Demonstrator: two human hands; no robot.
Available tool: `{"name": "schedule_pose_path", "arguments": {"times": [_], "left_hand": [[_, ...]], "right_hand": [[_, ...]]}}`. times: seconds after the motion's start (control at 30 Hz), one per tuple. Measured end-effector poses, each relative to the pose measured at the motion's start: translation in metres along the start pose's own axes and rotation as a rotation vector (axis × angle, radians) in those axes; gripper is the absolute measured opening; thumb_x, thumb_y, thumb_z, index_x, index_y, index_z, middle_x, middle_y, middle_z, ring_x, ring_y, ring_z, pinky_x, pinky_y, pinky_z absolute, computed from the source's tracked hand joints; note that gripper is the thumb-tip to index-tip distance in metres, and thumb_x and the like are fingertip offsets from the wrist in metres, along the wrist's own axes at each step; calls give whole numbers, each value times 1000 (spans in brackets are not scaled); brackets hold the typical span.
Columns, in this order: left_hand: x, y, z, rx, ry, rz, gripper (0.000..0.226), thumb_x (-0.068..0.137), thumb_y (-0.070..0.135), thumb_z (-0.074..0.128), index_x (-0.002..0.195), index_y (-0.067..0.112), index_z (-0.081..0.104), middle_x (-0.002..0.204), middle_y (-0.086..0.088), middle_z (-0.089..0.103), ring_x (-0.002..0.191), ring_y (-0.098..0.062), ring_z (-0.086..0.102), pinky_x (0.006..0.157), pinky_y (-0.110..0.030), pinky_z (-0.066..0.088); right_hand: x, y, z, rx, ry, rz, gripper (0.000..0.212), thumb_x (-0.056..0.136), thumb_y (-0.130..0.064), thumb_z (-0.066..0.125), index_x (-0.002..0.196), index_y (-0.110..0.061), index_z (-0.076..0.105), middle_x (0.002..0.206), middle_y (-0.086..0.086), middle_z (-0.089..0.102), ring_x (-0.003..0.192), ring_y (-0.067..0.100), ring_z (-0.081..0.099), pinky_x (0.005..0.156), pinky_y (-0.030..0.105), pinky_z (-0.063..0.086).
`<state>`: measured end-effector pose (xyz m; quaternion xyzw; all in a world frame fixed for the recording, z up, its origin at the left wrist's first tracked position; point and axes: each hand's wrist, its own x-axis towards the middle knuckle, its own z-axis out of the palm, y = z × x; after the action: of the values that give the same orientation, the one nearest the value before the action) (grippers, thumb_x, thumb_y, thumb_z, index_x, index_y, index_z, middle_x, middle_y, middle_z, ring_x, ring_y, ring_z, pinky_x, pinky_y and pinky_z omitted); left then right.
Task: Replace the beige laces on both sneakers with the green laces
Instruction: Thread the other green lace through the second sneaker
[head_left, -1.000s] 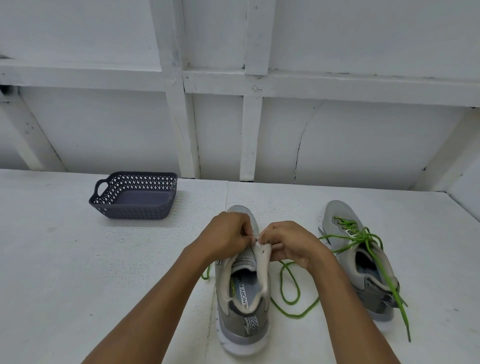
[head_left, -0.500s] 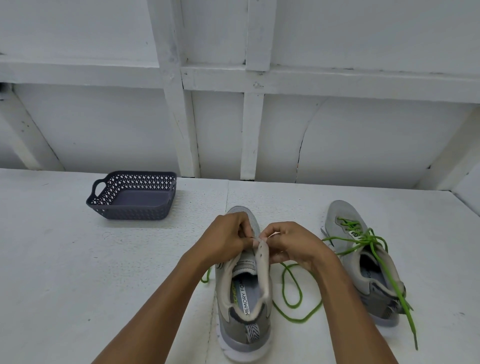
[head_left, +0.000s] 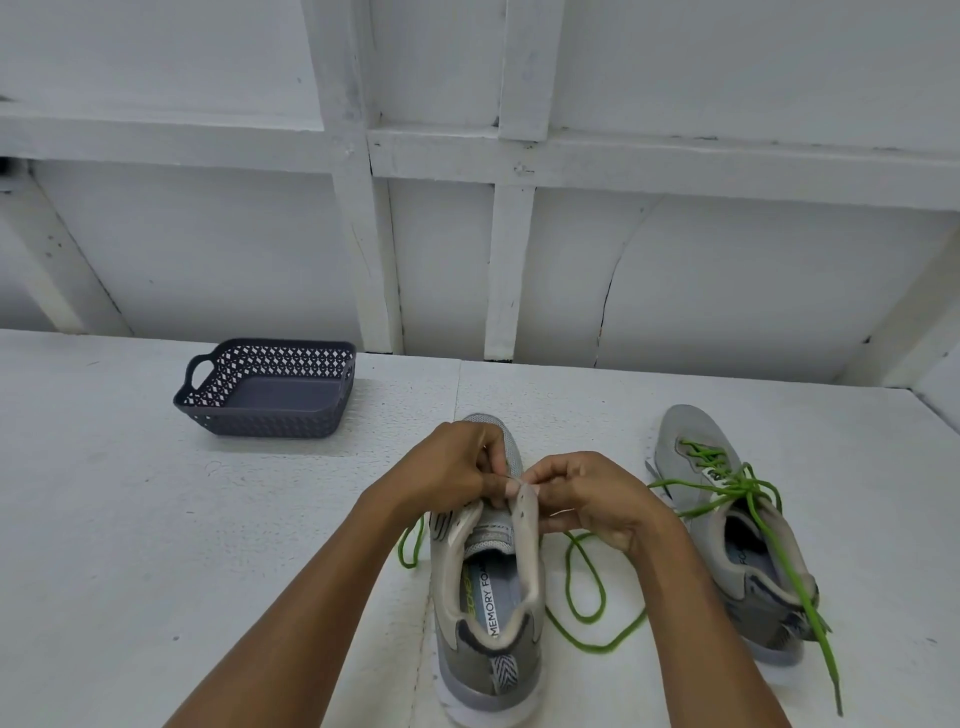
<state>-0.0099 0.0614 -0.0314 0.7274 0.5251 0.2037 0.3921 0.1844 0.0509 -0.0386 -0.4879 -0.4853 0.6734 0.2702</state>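
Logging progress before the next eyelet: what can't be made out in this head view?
- Front eyelets of the near sneaker, head view: covered by the left hand and right hand, so threading there is unknown.
- Tip of the green lace, head view: too small to spot between the fingertips pinching the sneaker's flap.
- Floor of the basket, head view: near wall hides part.

Left of centre, upper-middle frame: dark grey-blue rectangular plastic basket (head_left: 270, 423), lattice walls, handle cut-out at its left end. It sits on a white, rough-textured tabletop (head_left: 104, 545). Upper half: white painted timber-framed wall (head_left: 208, 260); thin crack (head_left: 605, 306) right of centre.
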Motion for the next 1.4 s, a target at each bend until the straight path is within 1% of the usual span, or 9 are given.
{"name": "schedule_pose_path", "arguments": {"times": [0.13,0.27,0.57,0.83,0.93,1.07,1.17,1.33,1.4], "left_hand": [[2,-1,-3,-26,-47,15,24,80,20,82,76,14,58,72,-1,75,72,-14,73,77,-41,58],[-1,-2,0,-91,-35,19,26,81,22,81,76,14,57,72,-3,75,55,-4,63,53,-16,43],[-2,-7,-13,33,-19,30,18,81,16,78,90,25,66,74,4,72,64,-4,62,68,-29,51],[-13,-15,-39,232,64,-52,19,79,29,80,91,30,66,81,7,70,66,-4,57,60,-18,42],[-15,-20,-44,303,87,-78,15,82,23,77,92,28,67,80,8,68,65,-3,55,55,-14,39],[-18,-25,-52,326,237,-89,10,85,19,73,89,25,66,81,8,65,69,-7,57,57,-18,41],[-19,-25,-54,263,409,-64,4,89,23,70,86,21,69,80,8,66,65,-4,54,58,-21,40],[-20,-26,-54,190,455,-67,16,91,33,69,86,18,70,74,7,64,60,-5,52,54,-20,38],[-20,-27,-52,197,445,-80,18,91,34,69,86,17,70,76,4,66,64,-8,54,58,-24,42]], "right_hand": [[0,-1,1,15,0,3,14,92,11,54,91,2,65,77,12,73,73,18,73,60,27,58],[1,-3,2,-32,9,-8,13,92,10,55,92,2,64,80,13,74,75,20,74,60,28,58],[4,-1,6,52,114,-36,13,96,2,54,87,-4,60,80,14,70,65,23,69,58,31,57],[23,3,1,660,378,-66,23,101,1,36,83,-7,48,57,9,51,57,24,51,58,40,54],[25,6,-10,373,428,-86,22,100,-5,42,82,-9,54,55,0,33,51,14,32,53,28,39],[13,9,-20,-271,93,-101,18,91,-21,68,74,-18,72,58,-6,38,54,8,32,56,22,32],[10,9,-15,-325,-2,-138,15,91,-10,66,76,-14,68,59,-7,46,56,7,37,58,20,33],[16,4,-9,333,120,-169,27,99,-4,45,73,-7,53,93,14,72,84,27,69,76,36,58],[17,3,-13,734,146,-154,33,100,-8,41,69,-7,52,81,19,70,72,32,71,73,45,61]]}}
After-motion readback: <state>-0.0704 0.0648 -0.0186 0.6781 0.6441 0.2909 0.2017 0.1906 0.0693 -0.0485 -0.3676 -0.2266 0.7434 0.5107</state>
